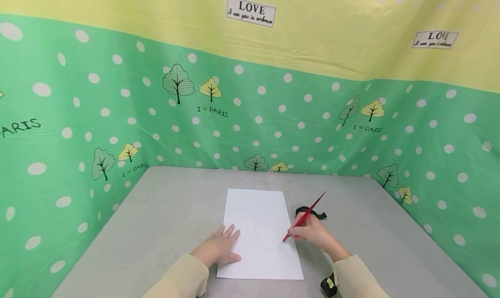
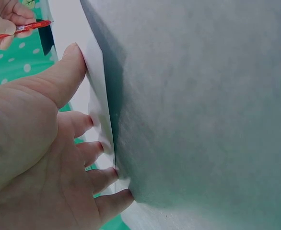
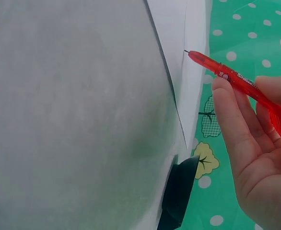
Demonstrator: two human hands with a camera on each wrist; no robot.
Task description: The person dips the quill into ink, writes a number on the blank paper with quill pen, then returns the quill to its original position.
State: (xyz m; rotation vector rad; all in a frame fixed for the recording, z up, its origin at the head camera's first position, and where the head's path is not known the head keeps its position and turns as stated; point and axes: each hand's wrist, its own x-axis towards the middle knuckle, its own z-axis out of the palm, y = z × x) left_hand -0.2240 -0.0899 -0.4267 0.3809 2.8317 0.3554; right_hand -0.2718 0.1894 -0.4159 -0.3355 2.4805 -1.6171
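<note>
A white sheet of paper [image 1: 250, 263] lies upright on the grey table. On it runs a thin curved line [image 1: 254, 228], shaped like an open U. My left hand [image 1: 220, 248] rests on the sheet's left edge with fingers spread. My right hand [image 1: 314, 233] pinches a red pen [image 3: 236, 79] with a long tapering tail pointing up and away. In the head view the pen's tip is at the right end of the curve. The left wrist view shows my thumb and fingertips along the paper's edge, which lifts slightly off the table there.
A black strap-like thing [image 1: 320, 214] lies behind my right hand, to the right of the paper. Another small black object [image 1: 329, 286] is beside my right sleeve. A green and yellow patterned curtain [image 1: 273, 128] stands behind and beside the grey table [image 1: 164, 211].
</note>
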